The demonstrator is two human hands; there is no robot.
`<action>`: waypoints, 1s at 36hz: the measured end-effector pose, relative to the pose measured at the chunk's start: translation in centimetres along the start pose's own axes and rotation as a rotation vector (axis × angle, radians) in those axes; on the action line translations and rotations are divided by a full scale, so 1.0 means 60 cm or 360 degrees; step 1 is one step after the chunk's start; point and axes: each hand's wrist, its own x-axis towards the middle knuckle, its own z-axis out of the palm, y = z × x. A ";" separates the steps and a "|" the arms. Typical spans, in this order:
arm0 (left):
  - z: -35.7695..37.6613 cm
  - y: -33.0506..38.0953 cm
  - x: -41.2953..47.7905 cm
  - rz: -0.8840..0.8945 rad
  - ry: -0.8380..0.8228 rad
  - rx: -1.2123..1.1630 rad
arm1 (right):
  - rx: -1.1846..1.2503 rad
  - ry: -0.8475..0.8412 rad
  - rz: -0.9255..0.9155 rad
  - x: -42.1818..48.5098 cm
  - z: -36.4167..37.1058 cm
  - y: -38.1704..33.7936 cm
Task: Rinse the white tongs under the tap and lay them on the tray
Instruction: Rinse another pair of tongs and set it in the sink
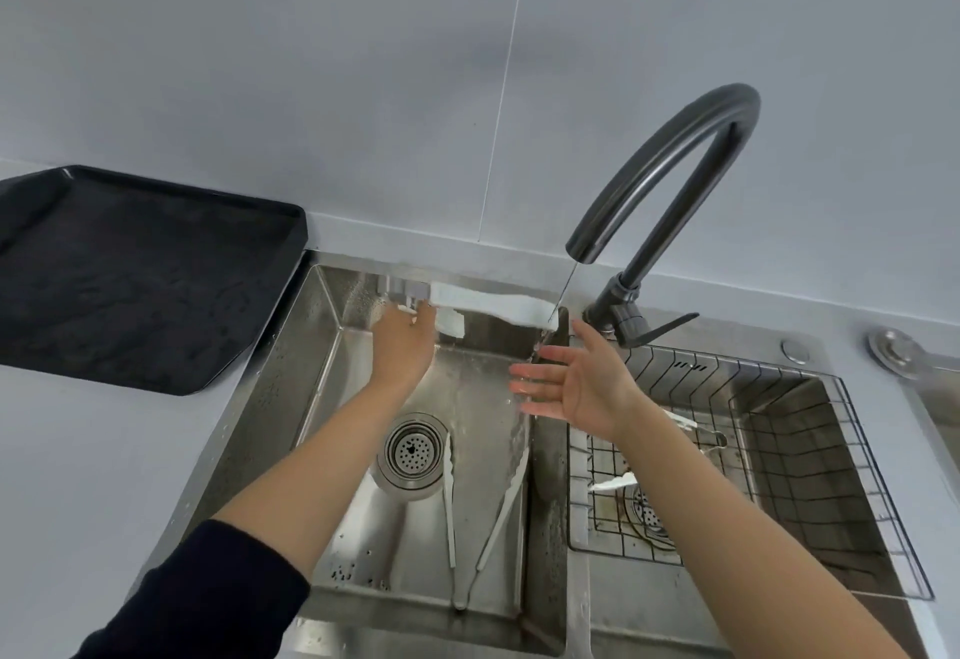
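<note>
- Tongs of white plastic (450, 507), long and thin, lie on the bottom of the left steel sink basin (291, 398), low in the centre of the frame. They are just right of the round drain strainer (413, 450), their two arms are apart in a V, and no hand touches them.
- Right hand (576, 388) is at centre right, palm up and fingers spread, in the thin water stream (563, 289) from the dark curved tap (675, 175).
- Left hand (402, 351) reaches to the rear wall of the basin, near a white strip (493, 305). I cannot tell how its fingers lie.
- Black rectangular tray (130, 268) waits on the surface at upper left, well apart from the tongs.
- Rinsing of the tongs looks not yet begun.
- Next, I think, one hand must grip the tongs near the hinge and lift them into the stream. The wet plastic may slip.
</note>
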 end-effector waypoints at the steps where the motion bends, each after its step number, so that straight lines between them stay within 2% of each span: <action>1: 0.003 -0.003 -0.009 0.0063 0.0028 0.0105 | 0.0044 -0.0038 0.0011 -0.002 0.006 0.005; 5: 0.015 -0.030 -0.050 0.0323 -0.0074 0.0080 | 0.0126 -0.0077 0.0018 -0.003 0.023 0.025; 7: 0.017 -0.054 -0.063 0.0405 -0.0235 0.0073 | 0.0059 -0.0028 0.0024 0.000 0.026 0.038; 11: 0.021 -0.109 -0.087 0.0579 -0.0627 0.0352 | -0.0090 0.0069 0.0119 0.017 0.023 0.081; 14: 0.020 -0.143 -0.109 0.0562 -0.0803 0.0454 | -0.0167 0.0153 0.0240 0.035 0.014 0.124; 18: 0.007 -0.198 -0.126 0.0200 -0.1102 0.0420 | -0.0197 0.0158 0.0362 0.055 0.003 0.177; 22: -0.006 -0.260 -0.137 0.0129 -0.1258 0.0626 | -0.0252 0.0244 0.0367 0.080 -0.001 0.224; 27: -0.002 -0.283 -0.146 -0.0260 -0.1248 0.0466 | -0.0652 0.0457 0.0284 0.110 -0.003 0.271; 31: 0.007 -0.307 -0.143 -0.0786 -0.1120 0.0236 | -0.0914 0.0541 0.0259 0.126 -0.005 0.310; 36: 0.018 -0.316 -0.142 -0.0955 -0.1173 0.0300 | -0.1283 0.0553 0.0336 0.141 -0.018 0.340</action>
